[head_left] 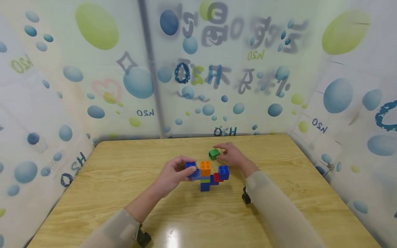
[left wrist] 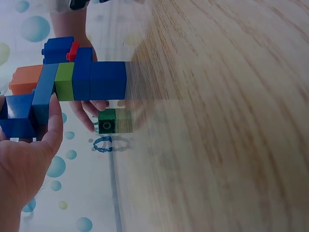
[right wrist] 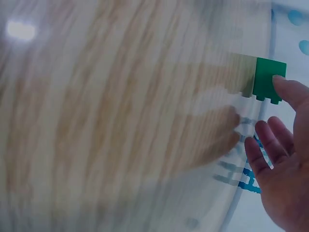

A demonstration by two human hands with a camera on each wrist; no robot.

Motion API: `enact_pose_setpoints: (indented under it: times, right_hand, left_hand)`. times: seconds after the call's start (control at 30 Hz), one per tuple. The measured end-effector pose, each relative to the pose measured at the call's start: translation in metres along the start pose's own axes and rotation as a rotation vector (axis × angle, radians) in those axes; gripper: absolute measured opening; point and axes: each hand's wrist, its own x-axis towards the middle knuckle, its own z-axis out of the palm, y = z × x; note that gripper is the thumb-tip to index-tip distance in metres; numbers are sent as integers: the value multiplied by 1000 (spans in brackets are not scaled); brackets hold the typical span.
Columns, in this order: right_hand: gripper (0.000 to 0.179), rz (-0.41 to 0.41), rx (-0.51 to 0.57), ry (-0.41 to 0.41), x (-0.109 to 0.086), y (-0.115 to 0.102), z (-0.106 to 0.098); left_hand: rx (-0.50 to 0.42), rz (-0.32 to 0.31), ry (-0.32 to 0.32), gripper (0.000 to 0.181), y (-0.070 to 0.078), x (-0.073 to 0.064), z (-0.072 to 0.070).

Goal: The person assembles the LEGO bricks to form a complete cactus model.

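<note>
A model of joined toy building bricks stands on the table, with an orange brick [head_left: 205, 168] on top, a lime green brick [left wrist: 64, 82] below it and a red brick [head_left: 217, 177] to one side. My left hand [head_left: 172, 175] grips its left end, thumb and fingers around a blue brick [left wrist: 18, 116]. Beyond the model, a single green brick [head_left: 213, 154] lies on its side, its hollow underside showing in the left wrist view. At its right is my right hand [head_left: 232, 155], fingers spread; in the right wrist view the thumb [right wrist: 289, 91] overlaps the brick's face.
The wooden table [head_left: 130, 165] reflects the bricks and the light. Behind it hangs a pale curtain [head_left: 192, 113] with printed bubbles and letters, which also encloses both sides. Dark wrist devices [head_left: 143, 238] sit at both cuffs.
</note>
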Motion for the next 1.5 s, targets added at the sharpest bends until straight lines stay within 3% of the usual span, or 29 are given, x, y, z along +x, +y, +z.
enact_pose_setpoints:
  times: [0.53,0.9,1.2,1.5]
  right_hand:
    - [40,32,-98,39,-4,17,-6]
    - [33,61,14,38,-21,14,-17]
    - [39,-32,137,114,-33,17,-29]
    - [42,-102,153,166,-50,6,-44]
  left_hand:
    - [18,10,3,33,1,0,0]
    - [11,20,-1,34,0,0,0]
    - [0,38,-9,34,-2,0,0]
    - [0,35,-8,33,-2,1,1]
